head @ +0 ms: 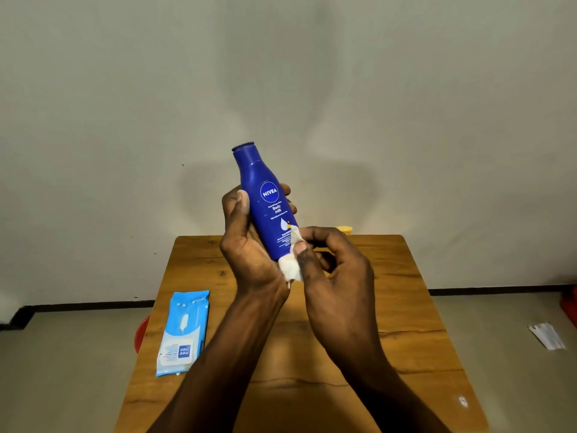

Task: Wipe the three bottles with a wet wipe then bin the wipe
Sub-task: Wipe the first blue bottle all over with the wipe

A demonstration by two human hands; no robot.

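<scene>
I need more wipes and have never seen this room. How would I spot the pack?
Find the wooden table against the pale wall. The wipes pack lies flat near its left edge, beside the person's left forearm. It is light blue with a white flap, unlike the dark blue bottle held above.

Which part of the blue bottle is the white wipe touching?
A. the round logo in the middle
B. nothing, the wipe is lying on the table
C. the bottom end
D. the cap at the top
C: the right hand presses the wet wipe against the bottom end of the blue bottle, which the left hand holds above the table.
</scene>
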